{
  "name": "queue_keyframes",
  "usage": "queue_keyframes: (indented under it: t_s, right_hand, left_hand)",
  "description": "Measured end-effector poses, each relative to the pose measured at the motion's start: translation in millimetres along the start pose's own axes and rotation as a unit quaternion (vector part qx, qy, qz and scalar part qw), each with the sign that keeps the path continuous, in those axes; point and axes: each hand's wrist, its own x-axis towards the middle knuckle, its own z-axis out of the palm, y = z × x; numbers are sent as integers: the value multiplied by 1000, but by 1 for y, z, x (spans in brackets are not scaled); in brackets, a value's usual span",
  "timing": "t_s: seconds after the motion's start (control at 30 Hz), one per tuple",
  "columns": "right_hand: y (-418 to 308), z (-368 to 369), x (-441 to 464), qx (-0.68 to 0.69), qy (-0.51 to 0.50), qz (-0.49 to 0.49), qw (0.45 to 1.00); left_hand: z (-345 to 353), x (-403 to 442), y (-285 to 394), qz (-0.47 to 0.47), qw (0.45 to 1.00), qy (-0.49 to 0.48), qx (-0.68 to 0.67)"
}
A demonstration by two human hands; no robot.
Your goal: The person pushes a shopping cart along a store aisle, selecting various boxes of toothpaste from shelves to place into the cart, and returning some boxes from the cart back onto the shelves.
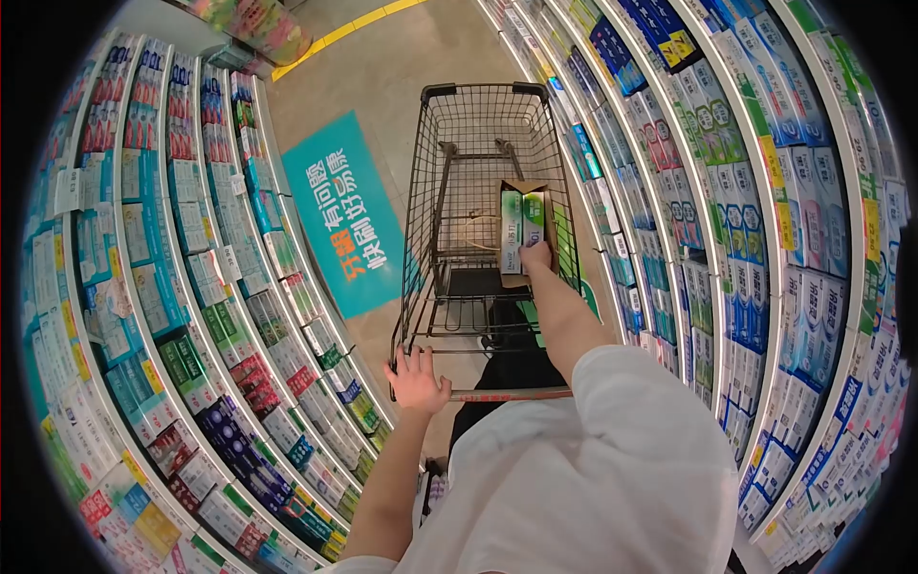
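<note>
A black wire shopping cart (449, 230) stands in front of me. My left hand (419, 381) rests on the left end of its handle, fingers spread over the bar. Inside the cart, along its right side, is an open cardboard box (514, 281) holding a white and green toothpaste carton (513, 234) and others beside it. My right hand (536, 257) reaches into the cart, its fingers curled at the near end of the cartons. What its fingertips hold is partly hidden.
Shelves (182, 316) of boxed goods and toothbrushes line the left side. More shelves (708, 191) with toothpaste cartons rise on the right. A teal floor sign (342, 215) lies left of the cart, and a yellow line (339, 35) crosses the floor ahead.
</note>
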Motion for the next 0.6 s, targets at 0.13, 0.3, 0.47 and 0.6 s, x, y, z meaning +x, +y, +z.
queue_keyframes:
  t_s: [0.13,0.3,0.47,0.6]
  right_hand:
    - [0,-3,-48,-8,120,-5,993]
    - [2,-89,-134,62,-9,-70,996]
    - [-6,-262,-233,28,100,-296,950]
    - [-65,-458,-372,-128,311,-347,875]
  left_hand:
    - [7,-18,-2,16,1000,10,6]
    - [11,-29,11,15,1000,19,4]
    - [14,-33,19,15,1000,20,17]
    - [17,-35,23,3,999,23,27]
